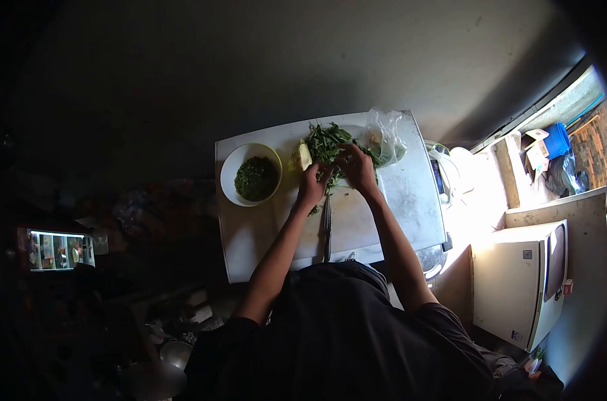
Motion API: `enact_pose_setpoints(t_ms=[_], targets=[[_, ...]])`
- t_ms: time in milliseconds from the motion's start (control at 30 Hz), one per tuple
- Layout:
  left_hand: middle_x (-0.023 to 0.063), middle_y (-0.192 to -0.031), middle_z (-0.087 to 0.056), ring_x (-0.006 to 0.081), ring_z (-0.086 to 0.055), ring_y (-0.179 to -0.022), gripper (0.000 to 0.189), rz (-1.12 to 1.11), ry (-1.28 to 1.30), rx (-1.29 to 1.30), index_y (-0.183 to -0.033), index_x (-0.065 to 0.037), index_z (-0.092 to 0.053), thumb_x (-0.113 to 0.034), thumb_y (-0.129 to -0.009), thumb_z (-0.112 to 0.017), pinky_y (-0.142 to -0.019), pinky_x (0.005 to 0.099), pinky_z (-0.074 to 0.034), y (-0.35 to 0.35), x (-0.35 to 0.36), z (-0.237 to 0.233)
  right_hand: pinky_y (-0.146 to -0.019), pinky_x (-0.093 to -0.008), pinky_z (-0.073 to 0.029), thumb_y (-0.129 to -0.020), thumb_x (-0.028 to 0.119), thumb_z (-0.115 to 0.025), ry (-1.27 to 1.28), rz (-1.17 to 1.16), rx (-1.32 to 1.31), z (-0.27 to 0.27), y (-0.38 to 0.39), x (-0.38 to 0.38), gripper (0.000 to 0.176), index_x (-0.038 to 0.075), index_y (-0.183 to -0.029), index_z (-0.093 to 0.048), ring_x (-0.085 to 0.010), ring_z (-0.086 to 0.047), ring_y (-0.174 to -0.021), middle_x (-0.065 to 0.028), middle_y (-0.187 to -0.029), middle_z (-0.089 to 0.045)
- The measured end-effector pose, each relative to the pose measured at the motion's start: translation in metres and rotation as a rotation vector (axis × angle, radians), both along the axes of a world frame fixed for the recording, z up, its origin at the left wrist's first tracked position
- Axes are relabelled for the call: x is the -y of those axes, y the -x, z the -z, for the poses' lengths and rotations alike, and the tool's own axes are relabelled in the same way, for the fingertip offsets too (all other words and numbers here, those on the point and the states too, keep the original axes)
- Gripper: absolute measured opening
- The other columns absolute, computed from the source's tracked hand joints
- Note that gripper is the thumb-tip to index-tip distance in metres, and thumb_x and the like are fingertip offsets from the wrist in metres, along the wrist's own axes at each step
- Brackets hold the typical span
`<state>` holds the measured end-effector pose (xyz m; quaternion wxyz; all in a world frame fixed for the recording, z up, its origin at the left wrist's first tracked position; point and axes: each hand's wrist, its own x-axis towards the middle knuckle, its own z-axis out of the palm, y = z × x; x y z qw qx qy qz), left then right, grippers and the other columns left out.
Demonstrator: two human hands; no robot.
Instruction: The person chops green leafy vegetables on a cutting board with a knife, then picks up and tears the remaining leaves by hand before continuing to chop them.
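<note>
A pile of long-leaved greens [325, 139] lies on the white table [410, 200]. At the pile's near edge, my left hand [313, 186] has its fingers pinched together on some of the leaves. My right hand [358, 168] is just beside it, fingers curled down and closed on the same greens; its fingertips are partly hidden. A pale, cut piece of vegetable [305, 155] sits left of the pile. Below my hands, a knife [327, 230] lies with its handle toward me. Finely chopped greens [255, 179] fill part of a white bowl [230, 164] on the left.
A clear plastic bag [387, 130] with something green inside stands at the table's far right. The wall [250, 73] rises right behind the table. To the right are a small white fridge-like appliance [510, 281] and a bright opening with a blue container [557, 140].
</note>
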<state>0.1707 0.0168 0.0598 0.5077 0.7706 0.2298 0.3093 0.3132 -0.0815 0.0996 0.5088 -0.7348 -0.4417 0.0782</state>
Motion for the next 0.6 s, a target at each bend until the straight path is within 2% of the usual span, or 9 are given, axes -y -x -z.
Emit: enact_pose_setpoints(t_ms=[67,133,167,267,333,367,433,467,600], targets=[[0.0142,-0.094,-0.072,0.0259,-0.070,-0.089,0.016,-0.034,-0.046,-0.015,-0.102,0.000,-0.068,-0.014,-0.095,-0.068,-0.080,0.0353,-0.052,-0.001,-0.002,0.000,-0.067,-0.0334,-0.054,-0.082,0.010,-0.075,-0.017,-0.003,0.009,-0.004,0.000,0.000,0.040,0.009,-0.121,-0.067,-0.0202,-0.068,-0.068,-0.0058,-0.092,-0.075],[0.0152,-0.092,-0.072,0.0297,-0.070,-0.088,0.016,-0.038,-0.106,0.027,-0.099,0.001,-0.068,-0.015,-0.095,-0.069,-0.080,0.0373,-0.053,-0.002,-0.003,-0.003,-0.078,-0.0409,-0.056,-0.082,0.010,-0.073,0.048,0.087,-0.024,-0.006,-0.001,0.000,0.037,0.009,-0.119,-0.067,-0.0338,-0.072,-0.086,-0.0108,-0.094,-0.075],[0.0152,-0.092,-0.072,0.0297,-0.070,-0.088,0.016,-0.036,-0.107,0.027,-0.099,0.001,-0.068,-0.015,-0.095,-0.069,-0.080,0.0373,-0.053,-0.003,-0.004,-0.004,-0.078,-0.0409,-0.056,-0.082,0.010,-0.073,0.047,0.088,-0.024,-0.007,-0.002,0.000,0.037,0.009,-0.119,-0.067,-0.0338,-0.072,-0.086,-0.0108,-0.094,-0.075],[0.0155,-0.096,-0.072,0.0296,-0.070,-0.092,0.016,-0.073,-0.130,-0.022,-0.098,0.001,-0.068,-0.015,-0.095,-0.068,-0.081,0.0379,-0.052,-0.008,-0.008,-0.002,-0.077,-0.0384,-0.056,-0.082,0.010,-0.074,0.046,0.116,-0.070,-0.003,-0.008,0.002,0.040,0.008,-0.121,-0.066,-0.0289,-0.073,-0.086,-0.0117,-0.096,-0.075],[0.0156,-0.103,-0.072,0.0305,-0.069,-0.097,0.016,-0.107,-0.242,0.041,-0.097,0.000,-0.069,-0.016,-0.095,-0.068,-0.083,0.0377,-0.052,-0.016,-0.014,0.006,-0.072,-0.0332,-0.055,-0.085,0.013,-0.075,-0.084,0.042,-0.348,0.003,-0.010,0.003,0.040,0.006,-0.123,-0.065,-0.0209,-0.072,-0.085,-0.0115,-0.099,-0.075],[0.0156,-0.103,-0.072,0.0305,-0.069,-0.097,0.016,-0.104,-0.242,0.042,-0.097,0.000,-0.069,-0.016,-0.095,-0.068,-0.083,0.0377,-0.052,-0.018,-0.016,0.010,-0.072,-0.0332,-0.055,-0.085,0.013,-0.075,-0.085,0.044,-0.347,0.005,-0.011,0.004,0.040,0.006,-0.123,-0.065,-0.0209,-0.072,-0.085,-0.0115,-0.099,-0.075],[0.0132,-0.107,-0.071,0.0249,-0.068,-0.098,0.016,-0.078,-0.233,0.081,-0.097,-0.001,-0.070,-0.017,-0.096,-0.068,-0.083,0.0339,-0.052,-0.018,-0.016,0.004,-0.062,-0.0237,-0.049,-0.091,0.017,-0.074,-0.092,0.074,-0.650,0.000,-0.007,0.005,0.039,0.004,-0.126,-0.063,-0.0104,-0.064,-0.077,-0.0077,-0.100,-0.074],[0.0132,-0.107,-0.071,0.0249,-0.068,-0.098,0.016,-0.077,-0.233,0.081,-0.097,-0.001,-0.070,-0.017,-0.096,-0.068,-0.083,0.0339,-0.052,-0.018,-0.015,0.001,-0.062,-0.0237,-0.049,-0.091,0.017,-0.074,-0.092,0.075,-0.650,-0.002,-0.005,0.007,0.039,0.004,-0.126,-0.063,-0.0104,-0.064,-0.077,-0.0077,-0.100,-0.074],[0.0060,-0.093,-0.071,0.0125,-0.065,-0.087,0.016,-0.035,0.096,0.105,-0.100,-0.003,-0.071,-0.018,-0.095,-0.070,-0.079,0.0276,-0.050,-0.012,-0.007,-0.013,-0.059,-0.0237,-0.046,-0.091,0.016,-0.075,-0.092,0.067,-0.891,-0.007,0.001,0.011,0.042,0.005,-0.129,-0.061,-0.0086,-0.060,-0.073,-0.0048,-0.101,-0.071]])
